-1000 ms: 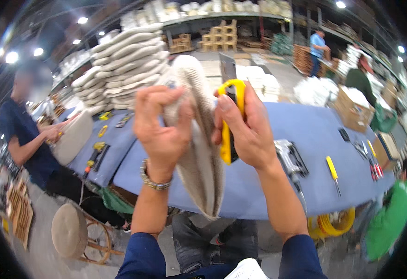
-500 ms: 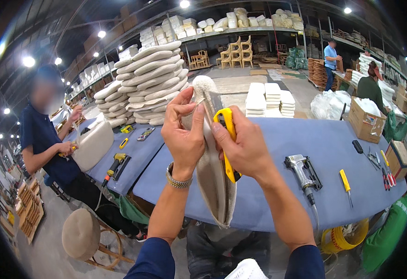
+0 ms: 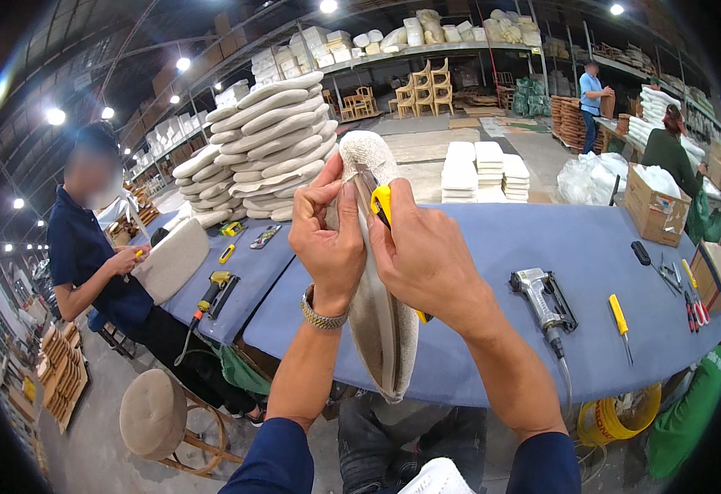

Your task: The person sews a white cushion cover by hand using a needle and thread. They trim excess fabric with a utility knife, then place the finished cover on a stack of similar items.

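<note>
A beige upholstered cushion point(image 3: 386, 354) stands on edge before me above the blue padded table, its rim and a long seam facing me. My left hand point(image 3: 327, 235) grips the cushion's left side near the top, thumb and fingers pinching the fabric. In my right hand point(image 3: 430, 259) is a yellow utility knife point(image 3: 382, 206), the fist wrapped round its handle. The blade reaches up to the fabric edge close to my left thumb; whether it is cutting in cannot be made out. My right fingers hide most of the handle.
On the blue table point(image 3: 476, 329) lie a nail gun point(image 3: 544, 300) with a hose, a yellow-handled screwdriver point(image 3: 618, 321) and pliers point(image 3: 695, 305). Stacked beige cushions point(image 3: 274, 132) rise at the far left. A co-worker point(image 3: 101, 239) stands left by another cushion. A yellow bucket point(image 3: 603, 424) sits below right.
My right hand has turned the knife, so less of its yellow handle shows and its blade end sits against the cushion's upper edge. The left hand keeps its grip.
</note>
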A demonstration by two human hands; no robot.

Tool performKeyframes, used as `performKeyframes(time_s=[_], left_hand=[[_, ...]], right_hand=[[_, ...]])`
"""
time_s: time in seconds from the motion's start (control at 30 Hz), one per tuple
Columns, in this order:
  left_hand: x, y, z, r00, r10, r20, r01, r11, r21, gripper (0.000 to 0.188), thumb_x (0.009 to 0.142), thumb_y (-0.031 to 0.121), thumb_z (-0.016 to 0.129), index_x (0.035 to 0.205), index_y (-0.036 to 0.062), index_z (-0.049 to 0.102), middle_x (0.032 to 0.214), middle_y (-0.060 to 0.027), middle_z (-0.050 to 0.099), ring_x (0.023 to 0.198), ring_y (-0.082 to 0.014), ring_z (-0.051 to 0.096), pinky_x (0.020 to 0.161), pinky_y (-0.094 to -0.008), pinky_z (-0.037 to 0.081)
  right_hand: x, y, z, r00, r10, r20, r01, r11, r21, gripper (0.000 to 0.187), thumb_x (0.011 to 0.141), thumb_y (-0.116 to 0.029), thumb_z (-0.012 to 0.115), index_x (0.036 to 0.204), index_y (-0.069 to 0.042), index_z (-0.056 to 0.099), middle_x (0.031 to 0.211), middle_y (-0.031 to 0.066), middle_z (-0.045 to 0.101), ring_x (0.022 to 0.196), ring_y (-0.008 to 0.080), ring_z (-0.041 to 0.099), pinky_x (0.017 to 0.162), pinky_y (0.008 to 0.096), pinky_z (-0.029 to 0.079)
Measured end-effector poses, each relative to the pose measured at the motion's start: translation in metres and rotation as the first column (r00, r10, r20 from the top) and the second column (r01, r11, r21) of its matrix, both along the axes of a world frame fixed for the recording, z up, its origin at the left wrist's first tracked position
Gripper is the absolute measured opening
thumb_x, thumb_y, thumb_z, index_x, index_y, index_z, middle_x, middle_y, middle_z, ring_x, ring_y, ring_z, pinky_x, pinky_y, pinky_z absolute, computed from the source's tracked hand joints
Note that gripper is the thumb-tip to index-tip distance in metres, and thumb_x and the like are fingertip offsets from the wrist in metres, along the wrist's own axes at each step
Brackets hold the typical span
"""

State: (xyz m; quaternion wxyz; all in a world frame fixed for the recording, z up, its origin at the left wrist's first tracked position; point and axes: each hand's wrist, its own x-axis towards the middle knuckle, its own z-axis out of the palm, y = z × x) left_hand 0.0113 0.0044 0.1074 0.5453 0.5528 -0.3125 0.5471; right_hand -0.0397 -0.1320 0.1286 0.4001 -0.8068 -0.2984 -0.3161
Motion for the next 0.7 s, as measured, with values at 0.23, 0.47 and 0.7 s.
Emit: performKeyframes(time_s=[0.23,0.47,0.7], left_hand=[[0.005,-0.002,-0.002,0.999,0.021,0.049,-0.021,1.0,-0.015,0.01,0.095,-0.001,0.067,0.099,-0.0023,0.058,0.13,-0.0288,0.064,0.119,-0.0253,0.066,0.1,-0.033,0.051],[0.007,-0.007,-0.004,0.998,0.031,0.06,-0.03,0.999,-0.022,0.01,0.095,-0.001,0.068,0.1,-0.0028,0.059,0.131,-0.029,0.064,0.119,-0.0258,0.066,0.1,-0.0331,0.051],[0.009,-0.008,-0.006,0.997,0.045,0.068,-0.044,0.999,-0.005,0.011,0.094,-0.001,0.069,0.1,-0.0024,0.059,0.13,-0.029,0.065,0.118,-0.0262,0.067,0.1,-0.0332,0.051]], right_hand=[[0.0,-0.004,0.001,0.998,-0.048,0.032,0.05,0.996,-0.067,0.023,0.095,-0.014,0.056,0.101,0.005,0.044,0.069,0.0282,0.065,0.07,0.0503,0.066,0.064,0.0591,0.051],[-0.002,-0.007,0.003,0.995,-0.063,0.073,0.068,0.994,-0.08,0.022,0.094,-0.013,0.056,0.101,0.006,0.045,0.069,0.0289,0.065,0.07,0.0497,0.066,0.064,0.0579,0.052],[0.001,-0.011,0.003,0.993,-0.058,0.098,0.066,0.995,-0.076,0.022,0.093,-0.011,0.056,0.099,0.008,0.046,0.068,0.0299,0.064,0.069,0.05,0.065,0.065,0.058,0.051]])
